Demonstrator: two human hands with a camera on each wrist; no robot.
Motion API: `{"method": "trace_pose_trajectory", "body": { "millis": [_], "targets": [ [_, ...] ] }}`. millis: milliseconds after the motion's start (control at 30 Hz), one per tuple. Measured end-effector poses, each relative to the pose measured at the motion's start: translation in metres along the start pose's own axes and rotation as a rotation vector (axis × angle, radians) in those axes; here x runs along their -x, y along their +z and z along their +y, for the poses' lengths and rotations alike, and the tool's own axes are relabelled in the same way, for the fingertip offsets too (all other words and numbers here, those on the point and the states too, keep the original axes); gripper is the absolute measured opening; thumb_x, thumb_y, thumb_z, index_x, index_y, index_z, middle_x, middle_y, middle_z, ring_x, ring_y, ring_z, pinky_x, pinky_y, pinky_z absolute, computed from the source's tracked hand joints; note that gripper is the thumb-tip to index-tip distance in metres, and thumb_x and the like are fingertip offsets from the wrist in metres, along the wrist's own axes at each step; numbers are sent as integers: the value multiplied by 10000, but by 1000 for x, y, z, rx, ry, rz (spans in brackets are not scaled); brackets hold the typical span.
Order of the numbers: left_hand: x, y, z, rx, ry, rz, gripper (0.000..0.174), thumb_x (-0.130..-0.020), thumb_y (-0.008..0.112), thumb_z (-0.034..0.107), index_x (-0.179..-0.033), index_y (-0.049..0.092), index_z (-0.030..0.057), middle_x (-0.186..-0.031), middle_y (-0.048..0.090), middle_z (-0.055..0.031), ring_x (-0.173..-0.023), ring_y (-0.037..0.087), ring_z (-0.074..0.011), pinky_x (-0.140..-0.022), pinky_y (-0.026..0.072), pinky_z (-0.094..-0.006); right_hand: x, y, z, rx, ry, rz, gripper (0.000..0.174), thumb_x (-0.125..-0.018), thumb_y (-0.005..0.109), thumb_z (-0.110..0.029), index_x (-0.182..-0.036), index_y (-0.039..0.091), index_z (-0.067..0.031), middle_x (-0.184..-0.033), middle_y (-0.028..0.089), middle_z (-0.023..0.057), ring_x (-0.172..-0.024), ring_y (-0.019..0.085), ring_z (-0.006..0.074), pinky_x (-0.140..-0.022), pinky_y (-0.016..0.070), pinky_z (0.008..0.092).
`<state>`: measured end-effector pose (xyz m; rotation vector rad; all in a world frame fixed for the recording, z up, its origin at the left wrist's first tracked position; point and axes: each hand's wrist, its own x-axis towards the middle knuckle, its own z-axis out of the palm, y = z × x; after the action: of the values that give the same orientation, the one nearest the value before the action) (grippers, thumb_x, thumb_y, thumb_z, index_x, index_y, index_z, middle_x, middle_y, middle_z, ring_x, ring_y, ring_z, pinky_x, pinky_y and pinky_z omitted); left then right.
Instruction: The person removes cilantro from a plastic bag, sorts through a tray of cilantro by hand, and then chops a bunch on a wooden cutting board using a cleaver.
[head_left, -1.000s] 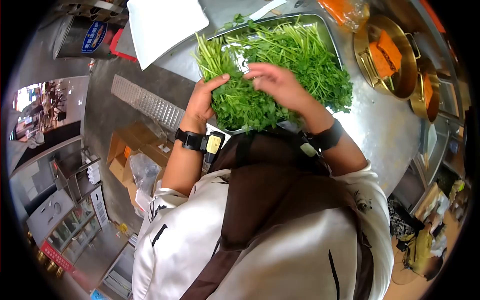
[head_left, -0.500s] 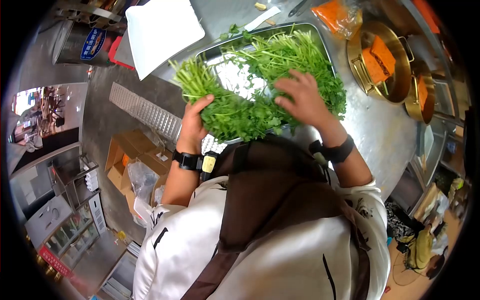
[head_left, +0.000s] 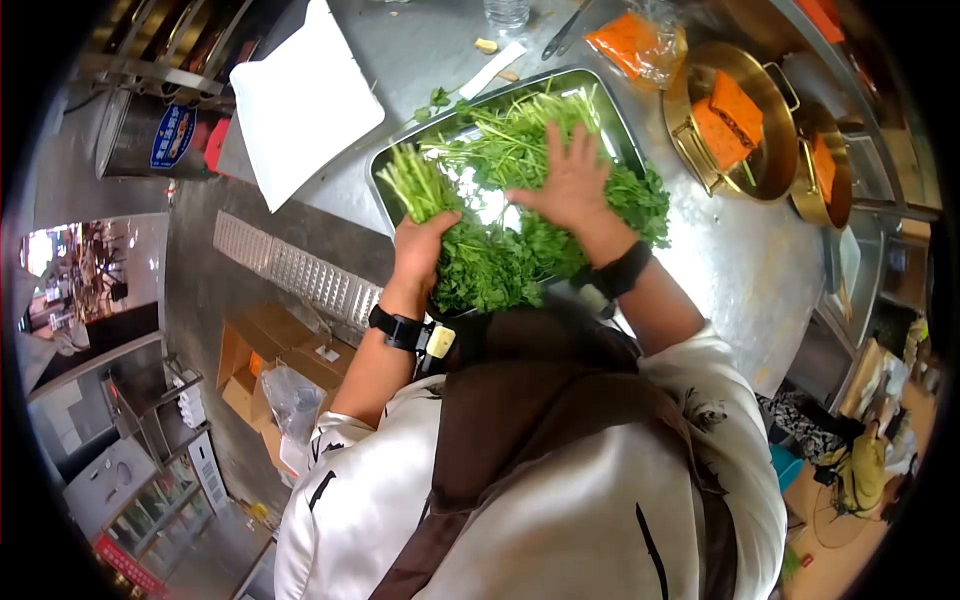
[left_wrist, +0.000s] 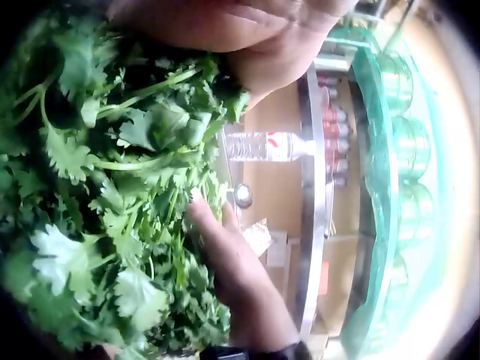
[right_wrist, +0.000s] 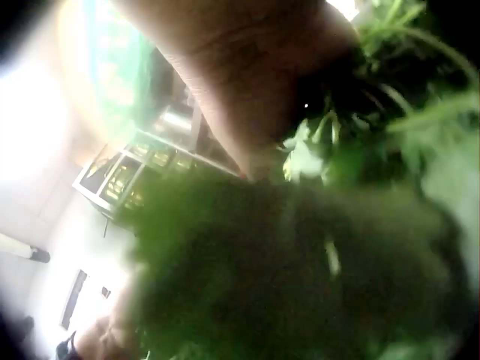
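Note:
My left hand (head_left: pixel 422 250) grips a bunch of leafy green cilantro (head_left: pixel 490 268), thumb across the stems, at the left side of a metal tray (head_left: pixel 492 207). The cut stem ends point up and away from me. More cilantro (head_left: pixel 638 205) lies along the tray's back and right side. Over that pile, my right hand (head_left: pixel 575 195) has its fingers spread and straight, the palm down on the greens. Leaves fill much of the left wrist view, with the right hand (left_wrist: pixel 240 270) beyond them. In the right wrist view the leaves (right_wrist: pixel 285 270) are blurred and hide the fingertips.
A white sheet-like tray (head_left: pixel 305 105) lies at the counter's left. Right of the metal tray stand two brass pots (head_left: pixel 780 165) with orange blocks inside. Behind are a bag of orange food (head_left: pixel 630 45), a white strip (head_left: pixel 492 70) and a clear bottle (head_left: pixel 507 12).
The left hand has brought its bunch back over the tray's left side. My right hand has moved away from that bunch and spread its fingers on the other cilantro. The head view has shifted.

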<state>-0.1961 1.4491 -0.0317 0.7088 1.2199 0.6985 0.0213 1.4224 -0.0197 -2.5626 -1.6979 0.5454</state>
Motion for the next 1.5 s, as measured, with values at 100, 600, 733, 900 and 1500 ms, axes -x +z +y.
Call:
{"method": "trace_pose_trajectory", "body": {
  "millis": [100, 600, 733, 900, 1500],
  "targets": [
    [1, 20, 1, -525, 192, 10, 403, -721, 729, 151, -1067, 606, -15, -980, 631, -172, -892, 600, -255, -787, 484, -331, 3, 8, -3, 88, -17, 44, 1201, -613, 773, -570, -1495, 70, -157, -1518, 34, 265, -1400, 54, 442, -1081, 132, 626],
    [-37, 5, -34, -652, 255, 88, 425, -672, 730, 202, -1024, 611, -4, -1145, 473, -275, -1140, 401, -390, -967, 377, -399, -5, -49, 106, -763, 32, 244, 797, -688, 743, -189, -1353, 371, 48, -1187, 585, 208, -1076, 578, 269, -905, 446, 327],
    [-34, 9, -38, -735, 350, 156, 451, -663, 732, 195, -1038, 598, -16, -1188, 420, -282, -1110, 425, -389, -958, 380, -397, 27, -105, 100, -1181, 38, 93, 686, -713, 748, -203, -1276, 454, 55, -1125, 603, 108, -994, 569, 180, -882, 439, 298],
    [-30, 13, -30, -702, 391, 52, 434, -662, 714, 133, -1036, 582, -44, -1045, 578, -229, -979, 543, -358, -884, 435, -399, 30, -115, 112, -1343, -36, 86, 592, -742, 724, -207, -1235, 490, 23, -1077, 602, 63, -943, 565, 155, -859, 440, 285],
    [14, -20, 10, 6, -39, -126, 346, -738, 661, 12, -1062, 559, -52, -907, 645, -133, -746, 646, -223, -679, 547, -331, 45, -51, 40, 23, -291, 663, 651, -740, 723, -229, -1286, 449, -2, -1329, 420, 216, -1252, 372, 404, -1002, 350, 479]
  ]
}}
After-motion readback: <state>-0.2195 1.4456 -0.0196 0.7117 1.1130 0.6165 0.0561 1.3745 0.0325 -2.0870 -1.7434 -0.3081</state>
